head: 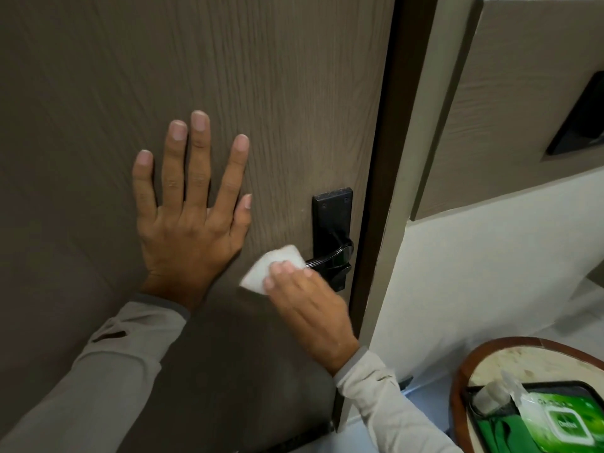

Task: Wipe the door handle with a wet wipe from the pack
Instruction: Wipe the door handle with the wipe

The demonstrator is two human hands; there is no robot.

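A black lever door handle on a black backplate sits near the right edge of a brown wood-grain door. My right hand holds a folded white wet wipe and presses it on the lever's left end. My left hand lies flat on the door, fingers spread, to the left of the handle. The green pack of wet wipes lies at the bottom right, lid open, with a wipe sticking up from it.
The pack rests on a black tray on a small round table with a wooden rim. The dark door frame runs beside the handle. A white wall and a brown panel with a dark recess lie to the right.
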